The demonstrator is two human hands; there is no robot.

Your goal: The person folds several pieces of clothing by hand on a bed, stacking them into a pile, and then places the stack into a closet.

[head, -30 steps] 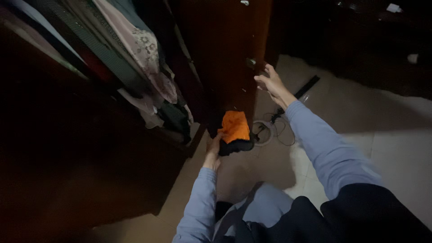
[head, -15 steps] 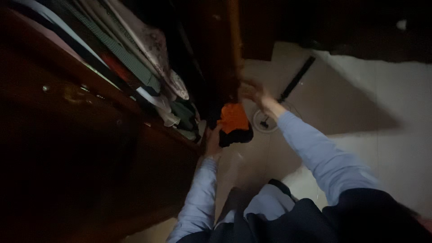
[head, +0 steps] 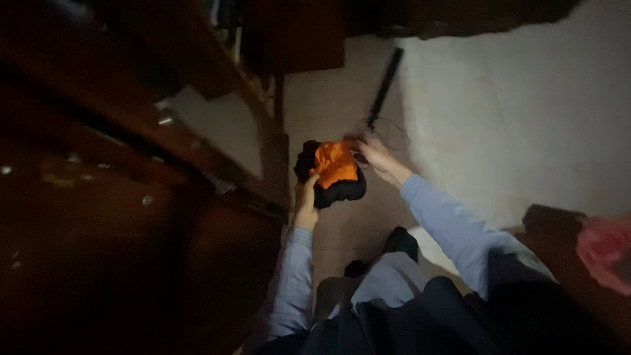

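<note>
Soft orange-and-black cloth bundle in both my hands.
My left hand cups it from below; right hand pinches its top edge. Light and floppy, I'd say.

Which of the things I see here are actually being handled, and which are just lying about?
Being handled:
- folded orange and black cloth bundle
- left hand, its grip on the bundle from below
- right hand, at the bundle's upper right edge

Lying about:
- long black bar on the pale tiled floor
- thin looped cable
- dark wooden wardrobe
- pink cloth at the right edge
</note>
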